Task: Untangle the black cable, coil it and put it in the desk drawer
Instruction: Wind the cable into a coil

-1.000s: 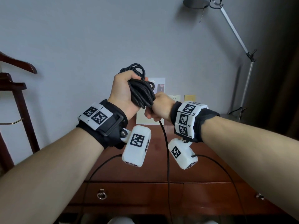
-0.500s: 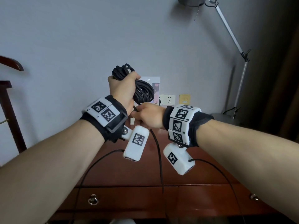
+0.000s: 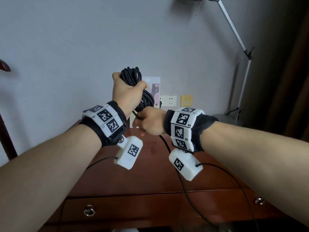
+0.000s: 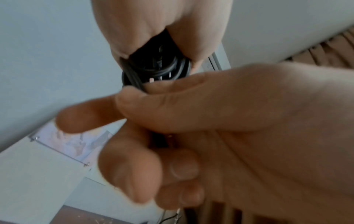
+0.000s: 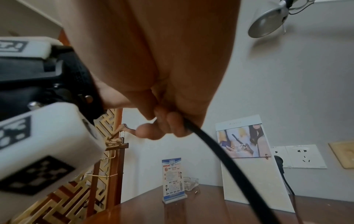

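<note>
- Spread across the lower half of the head view: a glossy reddish-brown wooden desk, drawer front shut, round metal knob on it.
- Crossed the upper right: a thin silver lamp arm, shade cut off by the top edge.
- Stood at centre against the wall: a white card with a printed picture, mostly hidden behind the hands.
- Raised at centre: left hand, fingers curled round a bundle of smooth, round black cable, loops bulging above and below the fist.
- Just below it: right hand, closed, pinching one loose strand that trailed down over the desk edge; end not visible.
- Blurred in the left wrist view: fingertips, hard to make out.
</note>
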